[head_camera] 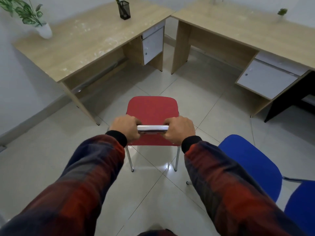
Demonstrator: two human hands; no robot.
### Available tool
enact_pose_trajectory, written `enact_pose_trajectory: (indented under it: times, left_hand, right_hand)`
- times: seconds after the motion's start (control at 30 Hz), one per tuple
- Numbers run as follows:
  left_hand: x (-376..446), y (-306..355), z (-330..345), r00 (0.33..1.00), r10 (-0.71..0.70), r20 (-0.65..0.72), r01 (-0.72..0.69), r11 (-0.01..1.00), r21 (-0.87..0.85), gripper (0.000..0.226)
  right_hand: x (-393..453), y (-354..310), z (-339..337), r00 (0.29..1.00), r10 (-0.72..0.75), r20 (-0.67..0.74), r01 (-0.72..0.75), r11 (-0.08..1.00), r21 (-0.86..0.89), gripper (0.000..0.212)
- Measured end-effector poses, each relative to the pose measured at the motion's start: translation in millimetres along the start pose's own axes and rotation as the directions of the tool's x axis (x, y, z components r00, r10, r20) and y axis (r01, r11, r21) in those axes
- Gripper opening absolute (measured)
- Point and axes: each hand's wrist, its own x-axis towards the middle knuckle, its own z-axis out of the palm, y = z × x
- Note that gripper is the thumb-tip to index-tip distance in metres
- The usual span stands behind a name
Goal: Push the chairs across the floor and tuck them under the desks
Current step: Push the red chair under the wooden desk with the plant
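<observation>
Because both your hands wrap the chrome top bar (152, 129) of the red chair (152, 110), left hand (125, 129) and right hand (180, 129) each in a closed grip near an end, you can steer it evenly. It stands on the tiled floor (42, 167), well apart from both desks. At 11 o'clock the left desk (81, 43) has its knee space open; at 1 o'clock the right desk (238, 26) does too. A blue chair (252, 167) waits at 4 o'clock, likely next. Neither chair is tucked in yet.
</observation>
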Motion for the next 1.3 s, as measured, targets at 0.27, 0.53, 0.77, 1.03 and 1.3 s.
enact_pose_trajectory:
  times: [0.27,0.53,0.77,1.03,1.3]
  left_hand:
    - [34.1,-41.6,-8.0,0.995,-0.097,0.025,0.096,0.995,0.025,0.027]
    - [112.4,-6.4,-15.6,0.995,-0.09,-0.048,0.091,0.996,0.015,0.023]
    - [149.3,-34.0,-23.7,0.992,-0.127,0.0,0.127,0.992,-0.026,0.028]
    - [170.7,-32.6,-34.7,0.978,-0.181,0.108,0.185,0.982,-0.033,0.032]
    - [190.4,28.0,-27.2,0.956,-0.268,0.118,0.28,0.954,-0.104,0.027]
  right_hand:
    - [44.7,-23.6,4.3,0.997,-0.073,0.007,0.073,0.997,0.0,0.028]
    - [124.5,42.1,-16.9,0.996,-0.084,-0.001,0.084,0.996,-0.032,0.025]
    - [164.3,24.5,-24.7,0.987,-0.076,0.142,0.073,0.997,0.027,0.026]
    - [189.0,33.0,-37.8,0.966,-0.105,0.236,0.098,0.994,0.042,0.029]
    - [202.7,94.4,-50.4,0.969,-0.143,0.201,0.141,0.99,0.024,0.025]
